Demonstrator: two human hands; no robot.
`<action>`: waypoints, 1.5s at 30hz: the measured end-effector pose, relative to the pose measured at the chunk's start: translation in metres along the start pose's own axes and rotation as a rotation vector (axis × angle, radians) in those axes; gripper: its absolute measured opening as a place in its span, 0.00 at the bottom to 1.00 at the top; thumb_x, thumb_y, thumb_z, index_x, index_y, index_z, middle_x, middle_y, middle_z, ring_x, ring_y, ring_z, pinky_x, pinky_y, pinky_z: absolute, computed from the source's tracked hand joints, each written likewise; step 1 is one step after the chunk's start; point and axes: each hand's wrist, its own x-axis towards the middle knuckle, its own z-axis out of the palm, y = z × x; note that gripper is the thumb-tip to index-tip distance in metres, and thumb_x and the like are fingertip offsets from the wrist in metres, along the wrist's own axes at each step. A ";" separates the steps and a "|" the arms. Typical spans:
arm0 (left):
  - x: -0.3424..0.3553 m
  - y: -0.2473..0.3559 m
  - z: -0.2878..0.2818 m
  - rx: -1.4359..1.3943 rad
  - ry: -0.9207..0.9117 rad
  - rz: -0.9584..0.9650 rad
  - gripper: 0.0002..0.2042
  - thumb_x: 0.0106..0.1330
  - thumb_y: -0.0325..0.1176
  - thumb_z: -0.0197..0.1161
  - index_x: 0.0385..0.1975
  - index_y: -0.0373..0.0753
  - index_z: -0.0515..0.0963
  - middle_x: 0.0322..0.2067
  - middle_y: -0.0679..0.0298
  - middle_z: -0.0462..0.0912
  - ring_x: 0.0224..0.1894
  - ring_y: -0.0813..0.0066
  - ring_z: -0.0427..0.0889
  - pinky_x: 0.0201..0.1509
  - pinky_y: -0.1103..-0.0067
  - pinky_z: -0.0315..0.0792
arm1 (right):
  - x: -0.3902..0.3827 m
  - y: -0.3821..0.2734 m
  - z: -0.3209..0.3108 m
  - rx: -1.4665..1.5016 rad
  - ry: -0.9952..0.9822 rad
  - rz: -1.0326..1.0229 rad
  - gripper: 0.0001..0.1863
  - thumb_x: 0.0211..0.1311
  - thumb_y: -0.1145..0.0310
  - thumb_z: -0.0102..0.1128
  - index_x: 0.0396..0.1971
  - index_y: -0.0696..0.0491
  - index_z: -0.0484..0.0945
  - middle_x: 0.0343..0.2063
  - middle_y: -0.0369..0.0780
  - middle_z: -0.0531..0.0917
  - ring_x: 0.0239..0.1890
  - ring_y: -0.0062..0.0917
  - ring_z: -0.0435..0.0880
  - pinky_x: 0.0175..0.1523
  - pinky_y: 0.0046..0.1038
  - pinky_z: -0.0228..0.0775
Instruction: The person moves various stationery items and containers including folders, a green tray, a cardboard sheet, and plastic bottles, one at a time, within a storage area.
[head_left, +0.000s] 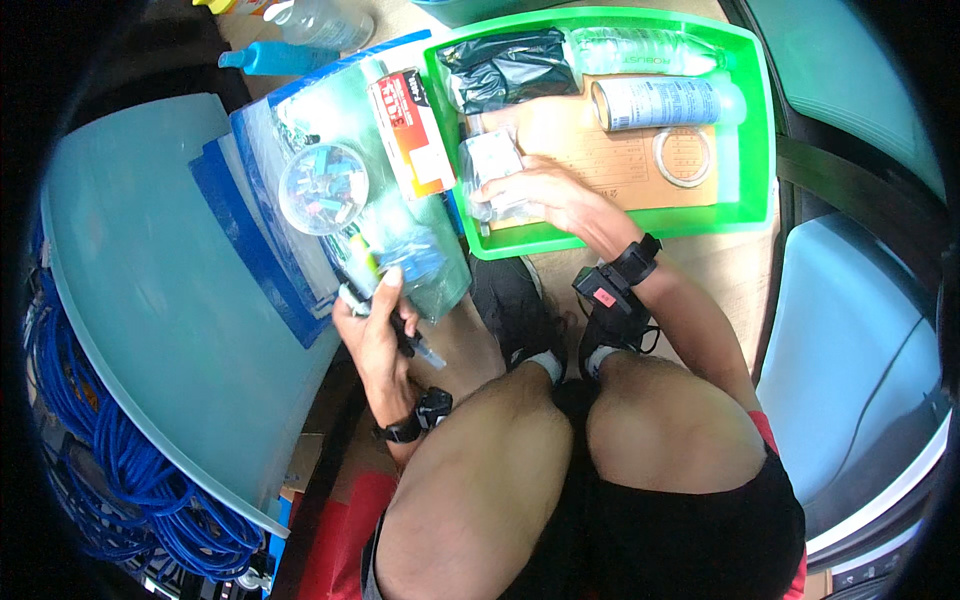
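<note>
My left hand (372,330) is closed around a few pens or markers; a clear-tipped one (428,354) pokes out below the fingers. My right hand (548,192) reaches into the bright green tray (600,236), its fingers closed on a clear plastic packet (490,160) at the tray's left end. What lies inside that packet is hard to make out. In the tray are also a black plastic bag (510,68), a clear bottle (645,50), a pale blue can (660,103), a roll of clear tape (682,157) and a brown envelope (610,150).
Left of the tray, clear plastic folders (400,225) carry a round tub of small pieces (324,190) and a red-and-white package (410,130). Blue and clear bottles (290,58) lie beyond. A teal chair (150,270) and coiled blue cable (130,450) flank the left; my shoes (510,305) sit below the tray.
</note>
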 end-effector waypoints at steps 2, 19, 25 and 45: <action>0.000 0.002 -0.007 0.049 0.079 0.069 0.10 0.68 0.31 0.70 0.39 0.35 0.75 0.22 0.66 0.75 0.16 0.80 0.71 0.16 0.82 0.63 | -0.001 -0.001 0.000 0.042 -0.039 -0.009 0.16 0.56 0.72 0.75 0.45 0.58 0.84 0.38 0.39 0.89 0.36 0.25 0.89 0.40 0.27 0.85; 0.003 0.011 -0.020 0.021 0.282 0.088 0.10 0.70 0.33 0.69 0.38 0.36 0.75 0.23 0.67 0.74 0.19 0.81 0.70 0.17 0.83 0.61 | -0.044 -0.010 -0.022 -0.267 -0.031 -0.157 0.16 0.51 0.75 0.74 0.42 0.60 0.85 0.35 0.38 0.88 0.37 0.23 0.86 0.46 0.26 0.77; 0.015 0.017 -0.029 -0.075 0.530 0.207 0.12 0.67 0.34 0.72 0.39 0.38 0.75 0.24 0.69 0.75 0.21 0.82 0.72 0.19 0.83 0.62 | -0.050 -0.022 -0.051 -0.339 -0.086 -0.209 0.20 0.51 0.77 0.74 0.46 0.61 0.82 0.40 0.40 0.88 0.40 0.23 0.87 0.48 0.27 0.79; 0.050 -0.010 -0.044 0.563 0.522 0.201 0.20 0.66 0.38 0.73 0.47 0.25 0.81 0.27 0.61 0.82 0.27 0.73 0.80 0.34 0.74 0.75 | -0.007 -0.053 0.110 -0.443 -0.019 -0.479 0.14 0.51 0.74 0.73 0.35 0.66 0.82 0.27 0.45 0.87 0.29 0.26 0.86 0.35 0.29 0.78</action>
